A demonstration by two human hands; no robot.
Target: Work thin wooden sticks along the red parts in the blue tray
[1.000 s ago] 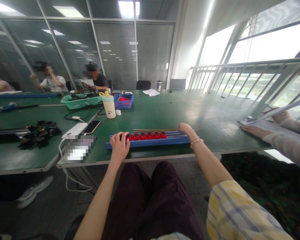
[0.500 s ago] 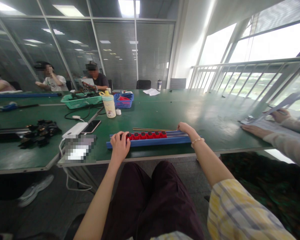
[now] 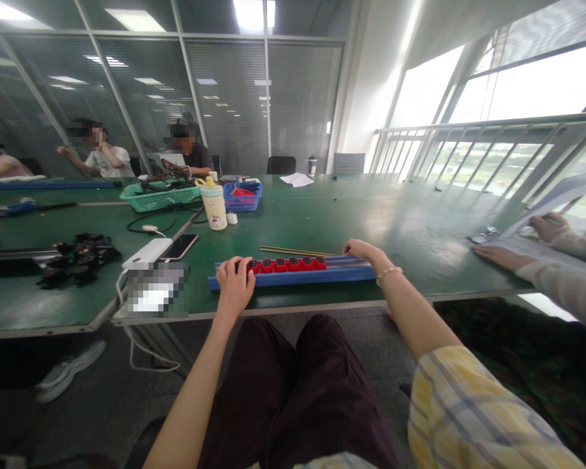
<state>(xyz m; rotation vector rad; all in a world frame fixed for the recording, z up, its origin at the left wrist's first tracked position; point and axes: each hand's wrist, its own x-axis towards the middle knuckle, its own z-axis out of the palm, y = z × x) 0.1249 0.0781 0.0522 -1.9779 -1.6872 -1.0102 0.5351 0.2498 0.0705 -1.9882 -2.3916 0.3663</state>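
On the table's near side lies a long blue plastic rail [image 3: 293, 277], roughly crosswise in front of me. Several red blocks with black tops [image 3: 287, 265] sit in a row along its channel. My left hand [image 3: 235, 285] is closed over the rail's left end, thumb in front and fingers across the top, partly covering the leftmost block. Two thin brass-coloured strips [image 3: 297, 251] lie just behind the rail, their right ends running up to my right hand [image 3: 364, 251]. The fingers there are bent and pinched together at those ends; the fingertips are partly hidden.
Left of the rail are a phone [image 3: 180, 247], a white power strip [image 3: 148, 253] and black parts [image 3: 81, 260]. A cup [image 3: 213, 205], green basket [image 3: 161, 197] and blue basket [image 3: 243, 197] stand behind. At right, another person's hands [image 3: 502, 255] hold paper.
My right hand has shifted slightly left, and the thin strips now slant a little more, their left ends farther back. My left hand and the rail stay in place.
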